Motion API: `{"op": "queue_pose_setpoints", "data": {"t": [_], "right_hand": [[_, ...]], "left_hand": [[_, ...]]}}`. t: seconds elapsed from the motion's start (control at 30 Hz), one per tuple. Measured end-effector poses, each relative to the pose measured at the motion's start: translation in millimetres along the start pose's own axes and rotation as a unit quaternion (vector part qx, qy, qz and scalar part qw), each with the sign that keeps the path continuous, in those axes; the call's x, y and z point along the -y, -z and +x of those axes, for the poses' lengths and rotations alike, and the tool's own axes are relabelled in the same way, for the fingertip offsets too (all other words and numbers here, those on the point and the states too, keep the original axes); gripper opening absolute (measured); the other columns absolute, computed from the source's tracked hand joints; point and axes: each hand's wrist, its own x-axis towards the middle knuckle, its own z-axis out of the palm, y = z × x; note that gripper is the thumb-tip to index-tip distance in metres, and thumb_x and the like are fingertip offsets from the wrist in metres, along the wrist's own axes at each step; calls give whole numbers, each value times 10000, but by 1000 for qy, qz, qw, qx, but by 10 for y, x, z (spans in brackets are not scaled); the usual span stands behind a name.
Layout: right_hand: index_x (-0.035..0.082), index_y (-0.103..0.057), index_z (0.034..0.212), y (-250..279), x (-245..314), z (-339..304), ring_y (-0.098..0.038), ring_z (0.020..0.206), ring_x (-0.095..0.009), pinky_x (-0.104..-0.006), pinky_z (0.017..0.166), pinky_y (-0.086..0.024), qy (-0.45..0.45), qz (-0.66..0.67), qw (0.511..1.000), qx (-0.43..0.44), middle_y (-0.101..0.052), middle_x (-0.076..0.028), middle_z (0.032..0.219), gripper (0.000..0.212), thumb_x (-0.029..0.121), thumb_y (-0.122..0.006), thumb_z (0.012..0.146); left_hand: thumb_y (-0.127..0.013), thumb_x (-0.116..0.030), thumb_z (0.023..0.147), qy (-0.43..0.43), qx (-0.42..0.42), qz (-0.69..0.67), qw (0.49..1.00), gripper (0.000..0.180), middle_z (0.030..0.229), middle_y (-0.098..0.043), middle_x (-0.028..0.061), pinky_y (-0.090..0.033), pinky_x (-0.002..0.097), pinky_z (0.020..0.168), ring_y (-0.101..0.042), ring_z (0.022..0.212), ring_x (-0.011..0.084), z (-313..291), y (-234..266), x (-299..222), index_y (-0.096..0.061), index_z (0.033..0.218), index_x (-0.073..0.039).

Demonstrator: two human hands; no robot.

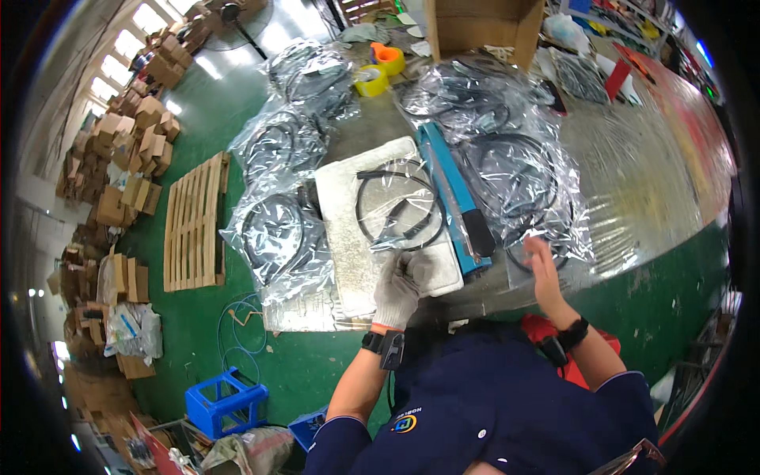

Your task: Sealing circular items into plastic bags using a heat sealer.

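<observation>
A clear plastic bag (385,243) with a coiled black cable (360,207) inside lies on a white padded board (340,237) in the middle of the table. My left hand (400,286), in a whitish knit glove, is closed on the near edge of this bag. Just right of the board stands a long blue bag sealer (446,186) with a black-ended arm (477,232). Bare and with fingers stretched out, my right hand (545,273) is at the near end of the bagged cables (514,182) to the sealer's right. Whether it touches them I cannot tell.
More bagged cable coils (273,237) line the table's left side. Yellow tape rolls (370,81) and an open cardboard box (484,36) are at the back. On the green floor at left are a wooden pallet (194,226), a blue stool (226,402) and piled cartons (131,150).
</observation>
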Motion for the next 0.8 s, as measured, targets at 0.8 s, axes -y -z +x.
{"op": "queue_pose_setpoints", "data": {"t": [0.8], "right_hand": [[67, -614, 935, -2161, 143, 824, -503, 692, -108, -271, 591, -407, -322, 207, 919, 95, -552, -6, 765, 247, 310, -645, 964]], "left_hand": [[-558, -227, 1018, 90, -18, 348, 933, 491, 1244, -590, 152, -538, 409, 936, -622, 1099, 260, 232, -78, -951, -399, 1420, 5]]}}
